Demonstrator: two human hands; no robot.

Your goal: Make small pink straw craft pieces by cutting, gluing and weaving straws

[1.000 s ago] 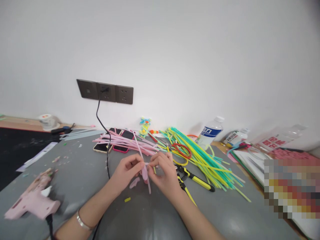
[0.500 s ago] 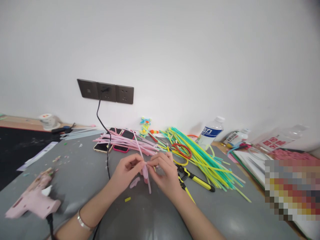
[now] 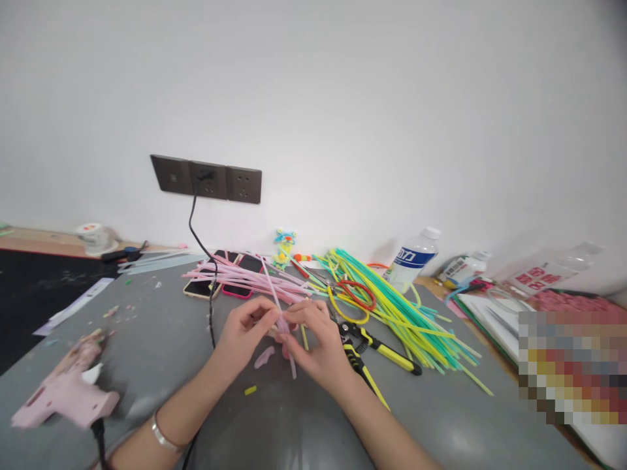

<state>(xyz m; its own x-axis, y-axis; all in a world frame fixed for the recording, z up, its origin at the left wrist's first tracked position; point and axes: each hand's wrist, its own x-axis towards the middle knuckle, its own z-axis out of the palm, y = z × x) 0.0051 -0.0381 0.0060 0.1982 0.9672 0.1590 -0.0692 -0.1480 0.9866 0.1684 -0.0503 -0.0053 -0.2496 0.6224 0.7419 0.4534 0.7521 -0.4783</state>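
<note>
Both hands meet at the middle of the grey table. My left hand pinches a pale pink pipe cleaner between thumb and index finger. Close against it, my right hand has its fingertips closed on the same pipe cleaner, where it looks wound or bunched. One straight end points up toward the wall, and another sticks out below the fingers. A small bent pink piece lies under my left hand, with a yellow scrap nearer me. The fingers partly hide the bunched part.
Pink pipe cleaners lie over several phones. To the right are scissors, yellow-black pliers, green and yellow pipe cleaners and a bottle. A pink glue gun lies left; a black cord crosses the table.
My right hand has shifted slightly left, and its thumb now sits lower on the pipe cleaner. More of the pliers shows beside it. The left hand has barely moved.
</note>
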